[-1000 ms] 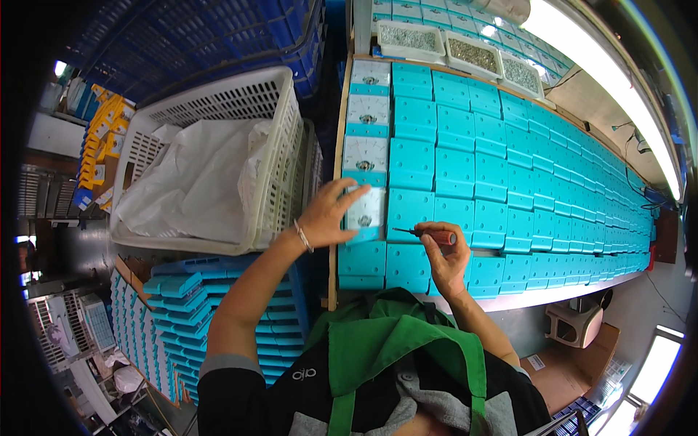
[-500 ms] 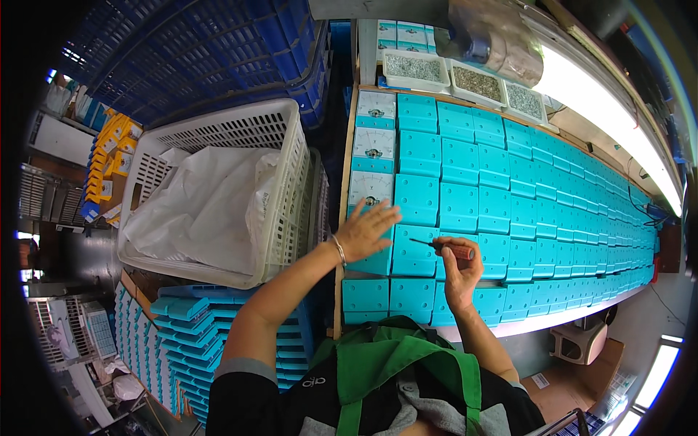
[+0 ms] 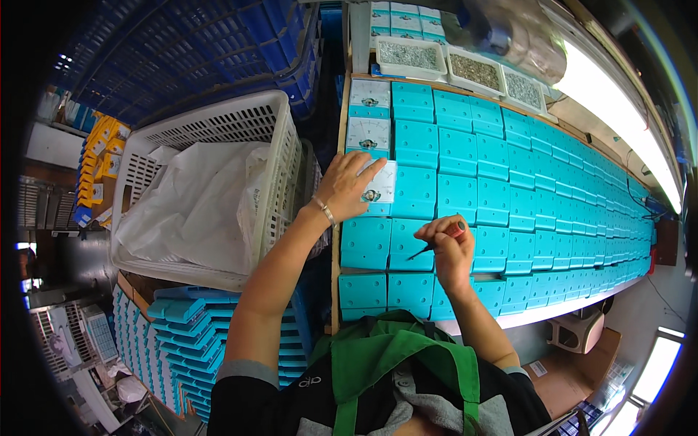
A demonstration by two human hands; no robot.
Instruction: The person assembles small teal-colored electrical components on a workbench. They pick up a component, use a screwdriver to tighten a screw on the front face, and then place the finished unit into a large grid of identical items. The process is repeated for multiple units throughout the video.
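Note:
My left hand (image 3: 347, 185) lies flat on a panel meter with a white dial face (image 3: 376, 190), at the left end of the workbench. Two more meters with white dial faces (image 3: 368, 134) lie face up just beyond it. My right hand (image 3: 445, 243) is closed around a small screwdriver (image 3: 436, 243) with a red handle, its tip pointing left over a turquoise meter back (image 3: 407, 243). Rows of turquoise meter backs (image 3: 502, 189) cover the bench to the right.
A white plastic basket (image 3: 211, 189) lined with white sheeting stands left of the bench. Stacks of turquoise parts (image 3: 167, 341) sit below it. Three white trays of small screws (image 3: 472, 69) stand at the far bench edge. Blue crates (image 3: 189, 51) are stacked behind.
My left hand has slid further onto the white-faced meter. The right hand with the screwdriver stays over the same turquoise piece, and my head has tilted, shifting the view.

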